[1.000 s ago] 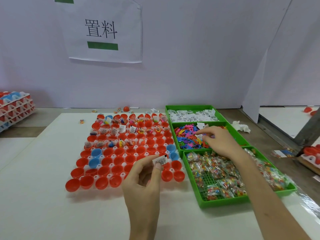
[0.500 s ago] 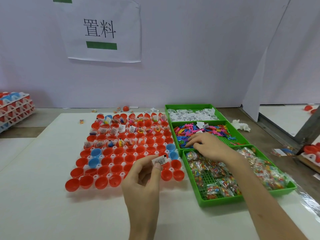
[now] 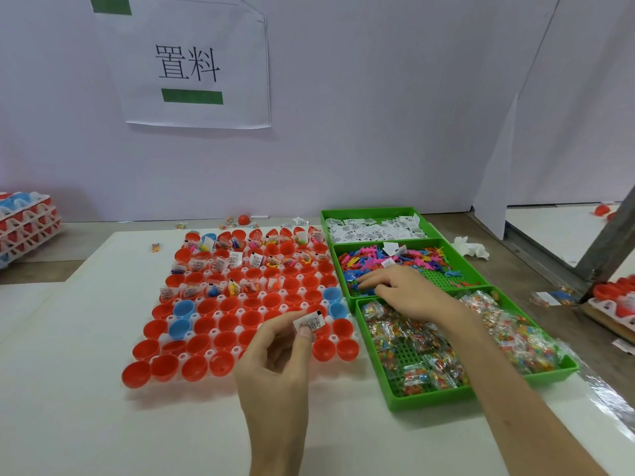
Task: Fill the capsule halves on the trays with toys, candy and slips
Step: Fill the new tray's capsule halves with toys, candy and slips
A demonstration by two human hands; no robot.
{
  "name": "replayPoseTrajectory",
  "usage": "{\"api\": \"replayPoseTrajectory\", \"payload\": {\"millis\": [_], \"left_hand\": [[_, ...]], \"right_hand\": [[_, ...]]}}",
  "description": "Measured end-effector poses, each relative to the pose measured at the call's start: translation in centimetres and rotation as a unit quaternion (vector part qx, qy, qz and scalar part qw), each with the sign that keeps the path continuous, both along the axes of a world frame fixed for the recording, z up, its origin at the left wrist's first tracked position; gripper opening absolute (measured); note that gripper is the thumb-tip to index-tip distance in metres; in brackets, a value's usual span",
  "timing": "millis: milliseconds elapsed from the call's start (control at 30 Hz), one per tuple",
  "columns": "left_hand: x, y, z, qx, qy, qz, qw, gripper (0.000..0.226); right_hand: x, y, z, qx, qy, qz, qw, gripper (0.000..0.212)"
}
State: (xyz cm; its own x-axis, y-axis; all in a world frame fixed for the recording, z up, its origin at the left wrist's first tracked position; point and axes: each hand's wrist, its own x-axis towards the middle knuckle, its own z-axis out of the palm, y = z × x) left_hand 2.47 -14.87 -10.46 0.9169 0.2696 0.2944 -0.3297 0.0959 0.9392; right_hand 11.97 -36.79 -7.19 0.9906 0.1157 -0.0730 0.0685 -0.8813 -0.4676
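Right hand [image 3: 409, 293] has slid to the near left corner of the toy bin [image 3: 436, 278], fingers spread among the toys [image 3: 364, 261]; whether they grip 1 I cannot tell. Left hand [image 3: 275, 359] pinches 1 slip [image 3: 309, 322] above the near capsule halves [image 3: 223, 340] on the tray [image 3: 237, 350].

capsule halves [image 3: 251, 317]: red, some blue | bins [image 3: 481, 393]: green | slips [image 3: 371, 228]: white, black print

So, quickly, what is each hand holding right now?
Left hand: pinches a small white printed paper slip.
Right hand: down among small colourful plastic toys in the middle green plastic tray; a grip cannot be told.
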Motion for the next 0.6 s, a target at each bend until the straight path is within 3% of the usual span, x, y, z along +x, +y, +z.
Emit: {"api": "replayPoseTrajectory", "payload": {"millis": [367,600], "left_hand": [[0.1,0.0,-0.13,0.002,0.007,-0.001,1.0,0.027],[0.11,0.05,-0.19,0.005,0.002,-0.004,1.0,0.032]], "right_hand": [[-0.06,-0.11,0.01,0.06,-0.087,-0.056,0.993,0.032],[-0.02,0.15,-0.42,0.026,-0.024,-0.008,0.999,0.034]]}}
